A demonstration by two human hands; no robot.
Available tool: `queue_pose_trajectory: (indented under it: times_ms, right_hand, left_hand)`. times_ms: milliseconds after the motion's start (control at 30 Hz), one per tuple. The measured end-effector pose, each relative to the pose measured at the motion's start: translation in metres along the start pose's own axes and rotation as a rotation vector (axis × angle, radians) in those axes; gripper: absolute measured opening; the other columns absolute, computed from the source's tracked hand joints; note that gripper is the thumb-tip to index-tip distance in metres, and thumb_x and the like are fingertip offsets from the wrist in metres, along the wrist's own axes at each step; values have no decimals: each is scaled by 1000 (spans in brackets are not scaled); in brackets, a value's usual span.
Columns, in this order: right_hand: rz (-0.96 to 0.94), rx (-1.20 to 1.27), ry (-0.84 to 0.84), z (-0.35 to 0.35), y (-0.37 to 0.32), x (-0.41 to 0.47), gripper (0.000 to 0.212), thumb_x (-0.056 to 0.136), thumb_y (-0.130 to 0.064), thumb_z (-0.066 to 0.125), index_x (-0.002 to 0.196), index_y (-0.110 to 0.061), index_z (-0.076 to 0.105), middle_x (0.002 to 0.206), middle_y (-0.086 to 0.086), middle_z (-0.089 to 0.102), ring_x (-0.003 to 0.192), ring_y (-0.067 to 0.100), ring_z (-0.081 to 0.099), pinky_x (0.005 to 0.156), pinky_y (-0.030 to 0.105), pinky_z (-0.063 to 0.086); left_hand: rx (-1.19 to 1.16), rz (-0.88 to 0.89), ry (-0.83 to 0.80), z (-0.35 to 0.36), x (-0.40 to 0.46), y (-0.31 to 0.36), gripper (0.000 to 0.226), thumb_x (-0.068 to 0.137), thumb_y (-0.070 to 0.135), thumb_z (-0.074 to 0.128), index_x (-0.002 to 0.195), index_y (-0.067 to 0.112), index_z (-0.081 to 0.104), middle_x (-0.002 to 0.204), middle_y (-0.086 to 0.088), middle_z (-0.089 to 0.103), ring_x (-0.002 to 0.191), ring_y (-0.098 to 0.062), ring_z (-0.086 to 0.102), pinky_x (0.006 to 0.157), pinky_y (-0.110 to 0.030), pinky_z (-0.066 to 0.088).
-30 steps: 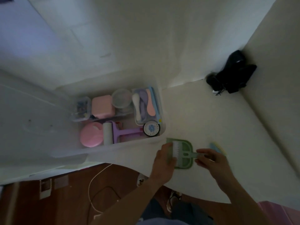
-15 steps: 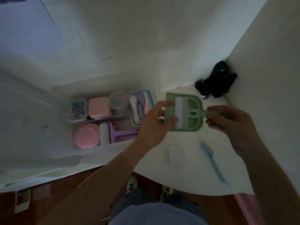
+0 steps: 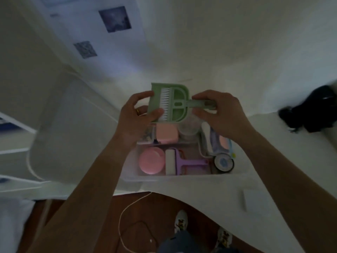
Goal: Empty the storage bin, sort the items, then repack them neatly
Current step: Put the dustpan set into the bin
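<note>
A: Where is the green dustpan (image 3: 173, 104)?
B: Centre frame, lifted above the clear storage bin (image 3: 184, 177).
A: Grip?
B: Left hand (image 3: 135, 115) pinches the pan's left edge; right hand (image 3: 221, 114) is curled round the handle. Pink round case (image 3: 151, 162) lies in the bin, lower centre.

Dustpan (image 3: 177, 105): matt green plastic, white bristles. Storage bin (image 3: 182, 177): translucent frosted plastic. Round pink case (image 3: 151, 162): smooth, slightly glossy plastic. Purple roller (image 3: 184, 162): matt plastic. Table (image 3: 273, 170): smooth white finish. Floor (image 3: 164, 207): brown, probably wood.
</note>
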State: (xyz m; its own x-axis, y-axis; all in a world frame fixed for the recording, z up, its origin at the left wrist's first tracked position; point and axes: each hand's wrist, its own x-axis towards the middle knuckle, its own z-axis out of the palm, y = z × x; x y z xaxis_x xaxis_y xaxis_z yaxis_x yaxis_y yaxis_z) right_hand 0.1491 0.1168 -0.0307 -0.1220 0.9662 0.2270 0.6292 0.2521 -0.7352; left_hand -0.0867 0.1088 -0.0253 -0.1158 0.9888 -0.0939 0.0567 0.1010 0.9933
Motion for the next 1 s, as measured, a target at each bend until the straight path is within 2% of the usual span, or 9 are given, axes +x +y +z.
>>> queue_pose_trajectory:
  times_ms: [67,200,267,333,433,533,667,867,1000]
  right_hand:
    - [-51,-51,-58,18,-7,9,22,82,-28,72,104,-28,72,95,-11,72,87,5,65,72,12,41]
    - [-40,-195,-243,44,-1,2,22,81,-25,71,102,-22,73,96,-3,73,91,17,67,76,26,48]
    - [-43,-219,-333,57,9,-13,19,79,-25,69,96,-18,73,90,-1,71,86,21,67,71,27,48]
    - [18,-220,-411,68,19,-32,19,80,-25,69,97,-19,73,93,-1,72,88,21,67,72,30,51]
    - [68,-270,-457,81,33,-51,25,81,-19,72,105,-24,73,108,1,69,97,24,66,79,36,53]
    - [71,-236,-440,93,38,-56,24,83,-21,71,105,-29,73,110,-2,69,98,22,65,78,35,54]
    - [107,-351,-575,119,47,-54,24,88,-29,63,111,-28,71,115,0,68,105,25,63,83,35,52]
    - [116,-492,-656,162,49,-42,20,86,-26,60,103,-26,71,107,3,67,101,26,63,78,32,51]
    - [123,-518,-657,202,50,-35,26,86,-26,58,109,-22,68,112,4,68,103,27,64,83,34,52]
  left_hand:
    - [24,-27,36,-16,2,-5,62,73,-2,82,127,16,57,89,-11,75,76,-16,74,62,-27,59]
    - [148,-185,24,-35,1,-34,55,72,1,83,121,11,60,99,-12,73,70,-10,71,56,-23,57]
    - [318,-293,-54,-41,-6,-60,49,73,9,85,116,13,60,100,-6,70,79,-12,69,67,-27,60]
    - [428,-353,-132,-45,-14,-87,41,77,16,83,113,16,63,97,-1,71,84,-17,70,80,-38,60]
    - [529,-310,-231,-49,-20,-112,26,86,13,73,111,20,70,87,9,71,74,-14,71,76,-39,61]
    - [756,-229,-240,-52,-21,-123,18,87,21,70,105,21,69,84,13,71,76,-9,70,79,-33,59]
    - [1096,-181,-303,-59,-18,-133,29,89,27,63,115,14,69,111,-3,71,100,-20,66,90,-31,51]
    - [1169,-132,-362,-66,-20,-144,32,90,24,62,120,14,65,114,-5,71,103,-23,66,89,-33,50]
    - [1121,-134,-425,-63,-16,-154,42,91,26,64,132,19,60,132,-6,61,118,-23,59,100,-30,45]
